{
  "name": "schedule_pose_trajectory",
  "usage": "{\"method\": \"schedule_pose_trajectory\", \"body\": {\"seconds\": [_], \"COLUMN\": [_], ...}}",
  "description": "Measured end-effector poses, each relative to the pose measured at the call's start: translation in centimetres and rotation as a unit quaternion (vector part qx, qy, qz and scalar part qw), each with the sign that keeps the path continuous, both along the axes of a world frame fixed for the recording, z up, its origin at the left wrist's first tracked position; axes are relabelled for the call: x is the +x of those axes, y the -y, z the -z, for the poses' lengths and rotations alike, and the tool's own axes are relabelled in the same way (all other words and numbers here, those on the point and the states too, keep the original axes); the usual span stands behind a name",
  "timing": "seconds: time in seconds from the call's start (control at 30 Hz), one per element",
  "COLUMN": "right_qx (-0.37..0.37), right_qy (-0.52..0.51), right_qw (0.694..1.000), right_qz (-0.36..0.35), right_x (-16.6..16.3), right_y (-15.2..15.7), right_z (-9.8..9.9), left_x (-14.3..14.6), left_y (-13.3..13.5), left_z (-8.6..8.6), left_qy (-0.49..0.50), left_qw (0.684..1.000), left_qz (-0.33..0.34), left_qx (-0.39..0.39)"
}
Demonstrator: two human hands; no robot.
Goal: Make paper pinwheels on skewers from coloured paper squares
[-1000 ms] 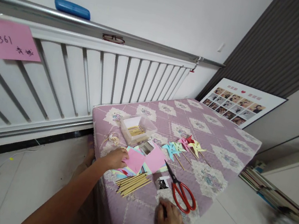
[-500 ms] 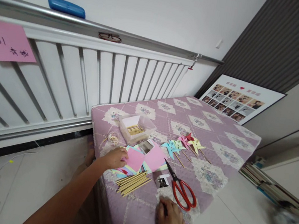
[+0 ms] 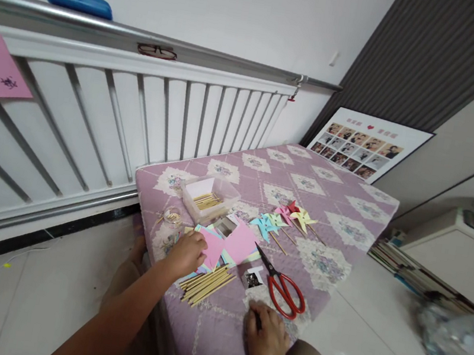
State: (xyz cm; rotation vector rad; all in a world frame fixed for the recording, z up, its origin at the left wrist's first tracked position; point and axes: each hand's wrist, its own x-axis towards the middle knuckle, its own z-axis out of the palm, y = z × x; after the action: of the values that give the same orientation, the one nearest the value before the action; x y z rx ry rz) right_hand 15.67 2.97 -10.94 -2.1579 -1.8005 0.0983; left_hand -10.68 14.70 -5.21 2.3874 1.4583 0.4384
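My left hand (image 3: pixel 187 253) lies over the left edge of a fanned stack of coloured paper squares (image 3: pixel 211 248), its fingers bent down around the papers; the fingertips are partly hidden. A second paper stack (image 3: pixel 241 242), pink on top, sits just to the right. Below the papers is a bundle of thin wooden sticks (image 3: pixel 207 284). My right hand (image 3: pixel 266 339) rests on the cloth near my knee, fingers loosely curled with nothing visible in them. Red-handled scissors (image 3: pixel 281 285) lie beyond it, beside a small box of dark metal pieces (image 3: pixel 253 278).
A clear plastic box of sticks (image 3: pixel 209 199) and a small round container (image 3: pixel 172 217) stand behind the papers. Several paper pinwheels (image 3: pixel 277 224) lie to the right. A white radiator (image 3: pixel 174 119) borders the cloth-covered surface (image 3: pixel 220 343); a photo board (image 3: pixel 368 145) leans at the far end.
My left hand has shifted inward over the left paper stack, covering its edge. The whole view has swung slightly right. My right hand stays on the cloth.
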Motion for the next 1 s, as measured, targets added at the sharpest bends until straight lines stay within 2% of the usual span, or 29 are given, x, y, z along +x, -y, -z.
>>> {"method": "schedule_pose_trajectory", "body": {"seconds": [0.17, 0.47, 1.0], "right_qx": [0.003, -0.001, 0.014], "right_qy": [-0.005, -0.013, -0.017], "right_qw": [1.0, 1.0, 1.0], "right_qz": [-0.003, -0.003, -0.004], "right_x": [0.0, 0.2, 0.4], "right_y": [0.1, 0.1, 0.2], "right_z": [0.0, 0.2, 0.4], "left_x": [1.8, 2.1, 3.2], "left_y": [1.0, 0.9, 0.6], "left_z": [0.7, 2.6, 2.6], "left_qy": [-0.018, -0.013, 0.017], "left_qw": [1.0, 0.999, 0.995], "left_qz": [-0.006, -0.051, -0.1], "left_qx": [-0.009, -0.003, -0.008]}}
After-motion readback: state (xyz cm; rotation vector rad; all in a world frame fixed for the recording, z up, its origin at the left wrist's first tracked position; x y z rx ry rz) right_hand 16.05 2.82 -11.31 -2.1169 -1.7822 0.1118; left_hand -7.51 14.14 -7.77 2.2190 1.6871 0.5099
